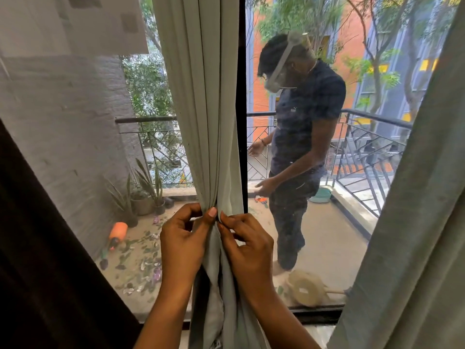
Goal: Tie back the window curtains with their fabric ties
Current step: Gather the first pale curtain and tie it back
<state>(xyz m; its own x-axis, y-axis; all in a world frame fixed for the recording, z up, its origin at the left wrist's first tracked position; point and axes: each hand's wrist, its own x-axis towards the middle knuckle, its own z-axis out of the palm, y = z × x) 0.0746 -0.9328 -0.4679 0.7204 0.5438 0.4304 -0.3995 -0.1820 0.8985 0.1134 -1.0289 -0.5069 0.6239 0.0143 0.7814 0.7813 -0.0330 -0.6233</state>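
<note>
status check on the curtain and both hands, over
Left hand and right hand both pinching the gathered middle curtain. Not yet tied. Right-side curtain hanging loose. Nothing blocking.

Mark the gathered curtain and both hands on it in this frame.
gathered curtain (206, 122), head view, on the hanging folds above the hands.
left hand (183, 240), head view, on the back of the hand.
right hand (250, 245), head view, on the back of the hand.

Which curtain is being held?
The pale grey-green fabric curtain in the middle: left hand and right hand pinch its gathered folds. The similar curtain at right hangs untouched.
</note>
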